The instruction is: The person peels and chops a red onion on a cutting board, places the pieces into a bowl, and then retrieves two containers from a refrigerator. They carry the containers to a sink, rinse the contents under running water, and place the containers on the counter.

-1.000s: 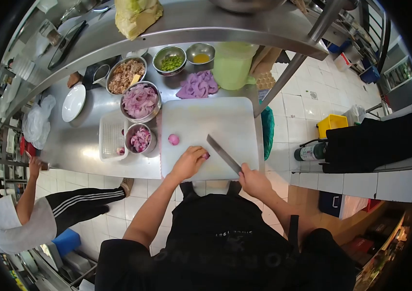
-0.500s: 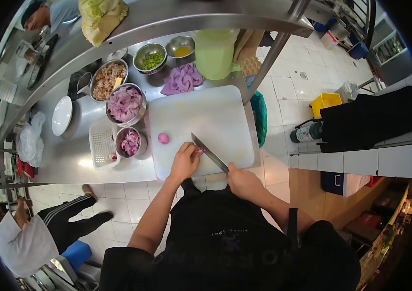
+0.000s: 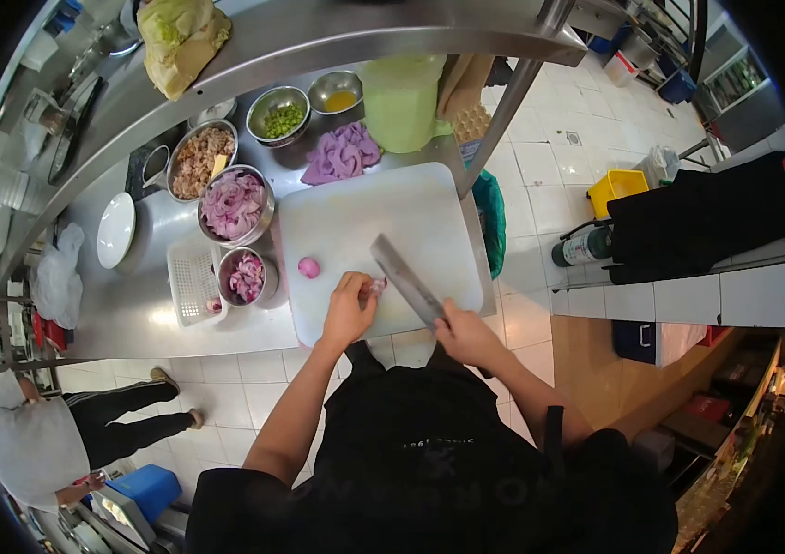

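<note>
On the white cutting board [image 3: 346, 217], my left hand [image 3: 350, 307] is closed around a small purple onion piece [image 3: 376, 287] near the front edge. My right hand [image 3: 466, 334] grips the handle of a knife [image 3: 406, 280], whose broad blade points up and left, just right of the onion piece. A whole peeled onion [image 3: 308, 268] lies on the board left of the blade. Beside the board stand a small metal bowl of onion pieces [image 3: 247, 277] and a larger bowl of sliced onion [image 3: 234, 205].
A white basket [image 3: 191, 286], a white plate [image 3: 116, 230], a purple cloth [image 3: 344, 152] and a green container [image 3: 404, 102] are on the counter. A metal shelf [image 3: 319, 42] crosses above its back. A person [image 3: 37, 443] stands at lower left.
The knife blade has moved away from my left fingers and now shows its flat side. The person at lower left has shifted left, and the person at upper left is out of view.
</note>
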A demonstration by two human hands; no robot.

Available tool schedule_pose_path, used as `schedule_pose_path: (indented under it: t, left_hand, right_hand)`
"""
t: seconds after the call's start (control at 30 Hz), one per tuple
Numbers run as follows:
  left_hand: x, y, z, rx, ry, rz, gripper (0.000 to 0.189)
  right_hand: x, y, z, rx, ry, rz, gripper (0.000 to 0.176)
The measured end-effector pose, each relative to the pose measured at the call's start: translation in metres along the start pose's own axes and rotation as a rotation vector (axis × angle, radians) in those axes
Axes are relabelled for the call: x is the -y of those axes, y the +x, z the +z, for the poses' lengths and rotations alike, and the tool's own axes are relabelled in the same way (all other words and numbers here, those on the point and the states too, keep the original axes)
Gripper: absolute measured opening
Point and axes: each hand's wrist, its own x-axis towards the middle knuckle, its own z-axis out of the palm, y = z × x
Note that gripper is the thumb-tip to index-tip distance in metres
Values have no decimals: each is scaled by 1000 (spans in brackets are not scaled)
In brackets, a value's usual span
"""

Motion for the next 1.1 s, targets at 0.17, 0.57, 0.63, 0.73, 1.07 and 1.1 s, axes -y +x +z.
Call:
schedule_pose_path:
  t: [0.17, 0.57, 0.63, 0.73, 1.07, 1.1]
  left_hand:
    - [-9, 1, 8, 17, 45, -43, 38]
    - [-11, 1, 30, -142, 120, 14, 17]
    - [-11, 0, 32, -158, 116, 15, 15]
    - [-14, 10, 39, -108, 101, -19, 19]
    - [-27, 34, 78, -33, 182, 57, 28]
    - [-18, 33, 77, -91, 211, 94, 27]
  right_hand:
    - [-32, -19, -29, 180, 442, 259, 21]
    - [-63, -19, -9, 221, 986, 382, 17]
    - [-72, -22, -17, 200, 1049, 420, 17]
    - [-87, -27, -23, 136, 1114, 456, 16]
    - [-61, -20, -7, 177, 688, 354, 18]
    - [-54, -16, -4, 176, 654, 327, 16]
